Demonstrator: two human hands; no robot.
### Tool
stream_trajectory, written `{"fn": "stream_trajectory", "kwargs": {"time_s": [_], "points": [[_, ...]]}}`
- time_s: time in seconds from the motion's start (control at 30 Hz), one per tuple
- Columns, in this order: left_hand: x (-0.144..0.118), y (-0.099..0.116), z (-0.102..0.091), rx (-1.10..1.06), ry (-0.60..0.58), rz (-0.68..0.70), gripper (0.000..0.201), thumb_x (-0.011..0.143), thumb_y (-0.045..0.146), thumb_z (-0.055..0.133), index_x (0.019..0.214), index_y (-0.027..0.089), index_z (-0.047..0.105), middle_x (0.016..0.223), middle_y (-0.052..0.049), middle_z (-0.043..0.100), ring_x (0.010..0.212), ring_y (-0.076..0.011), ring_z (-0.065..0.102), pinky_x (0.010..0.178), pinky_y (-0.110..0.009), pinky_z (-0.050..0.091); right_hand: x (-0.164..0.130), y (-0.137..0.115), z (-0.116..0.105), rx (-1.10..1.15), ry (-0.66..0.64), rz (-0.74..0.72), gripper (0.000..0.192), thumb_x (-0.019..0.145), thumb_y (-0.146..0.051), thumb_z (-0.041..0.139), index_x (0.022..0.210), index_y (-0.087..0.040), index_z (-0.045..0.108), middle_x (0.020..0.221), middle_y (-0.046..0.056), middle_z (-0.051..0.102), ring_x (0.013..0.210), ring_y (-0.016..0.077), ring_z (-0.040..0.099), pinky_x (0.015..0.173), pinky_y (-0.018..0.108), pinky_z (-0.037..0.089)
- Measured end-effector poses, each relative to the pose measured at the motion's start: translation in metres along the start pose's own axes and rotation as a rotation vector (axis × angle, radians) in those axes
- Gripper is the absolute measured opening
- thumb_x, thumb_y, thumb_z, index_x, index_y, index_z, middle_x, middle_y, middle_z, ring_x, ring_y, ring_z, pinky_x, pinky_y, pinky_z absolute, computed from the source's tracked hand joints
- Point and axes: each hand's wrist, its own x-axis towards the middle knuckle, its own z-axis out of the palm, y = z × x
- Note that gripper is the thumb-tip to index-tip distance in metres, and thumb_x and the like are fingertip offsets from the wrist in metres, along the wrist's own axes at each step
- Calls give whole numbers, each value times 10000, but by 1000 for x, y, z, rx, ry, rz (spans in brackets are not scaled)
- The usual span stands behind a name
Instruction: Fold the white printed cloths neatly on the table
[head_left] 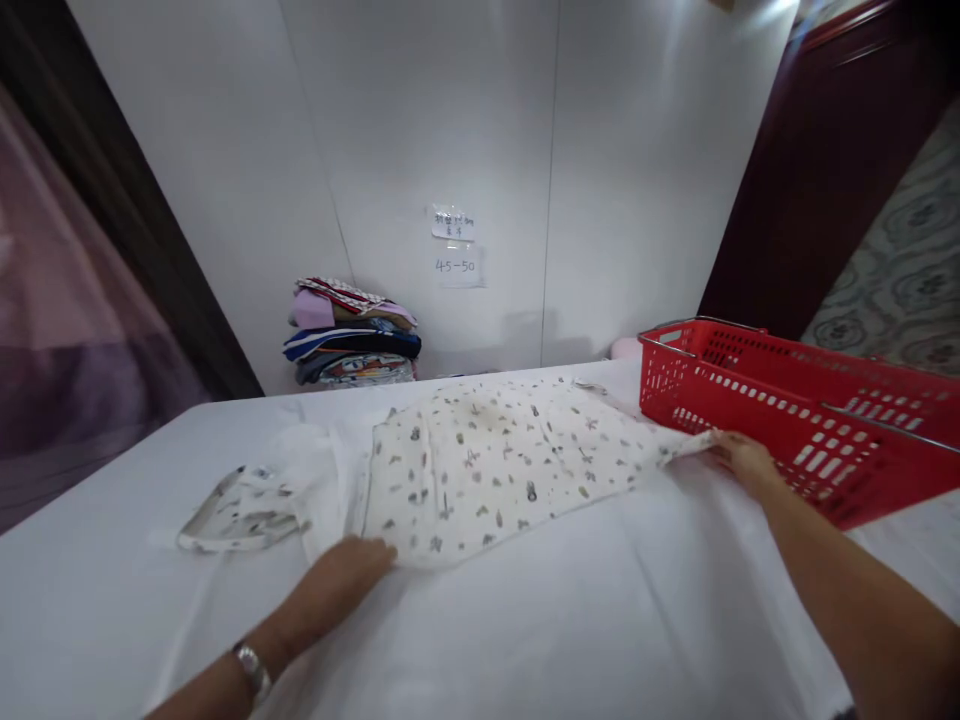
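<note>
Under my left hand, which lies flat and open with nothing pinched in it, is the near hem of a small printed garment spread on the white-covered table. Further left of that hand, one sleeve or leg of the garment trails out, crumpled and partly folded under. Beyond it, against the wall, sits a stack of folded clothes, well apart from my hands. Ahead of the left palm the body of the garment lies mostly flat, white with a small grey pattern. I judge it thin, light and limp; it would slide easily on the cloth and bunch if pushed, so edges and corners are the places to take hold. Over at my right hand, the fingers rest on the garment's far tip; whether they pinch it or only press I cannot tell. Just beyond that hand stands a red plastic basket.
</note>
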Motion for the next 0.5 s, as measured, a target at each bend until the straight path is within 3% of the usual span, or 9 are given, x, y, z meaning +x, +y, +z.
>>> {"fn": "stream_trajectory", "kwargs": {"time_s": [0.1,0.27,0.37,0.5], "points": [[-28,3,17,20,30,-22,340,910,260,322,826,263,652,790,8,705,649,-155,635,627,-269,499,-10,33,-35,-20,29,45,82,641,-153,646,592,-174,584,636,51,634,610,185,643,632,298,580],[-53,-5,4,124,166,-59,266,881,286,403,977,315,650,855,3,721,727,-201,671,675,-340,536,-24,52,-88,1,49,32,89,577,-250,673,591,-197,602,663,63,641,638,218,660,771,364,572],[-62,12,2,60,120,13,270,858,288,396,907,371,648,825,43,721,680,-206,675,627,-361,557,-33,55,-105,2,48,27,83,559,-245,675,583,-191,616,656,70,641,652,238,663,851,409,542],[-69,41,6,-11,39,15,283,851,275,381,852,369,649,788,36,717,654,-218,674,618,-383,566,-42,55,-113,-78,75,-29,54,606,-246,652,569,-215,628,677,100,646,672,277,662,754,371,565]]}}
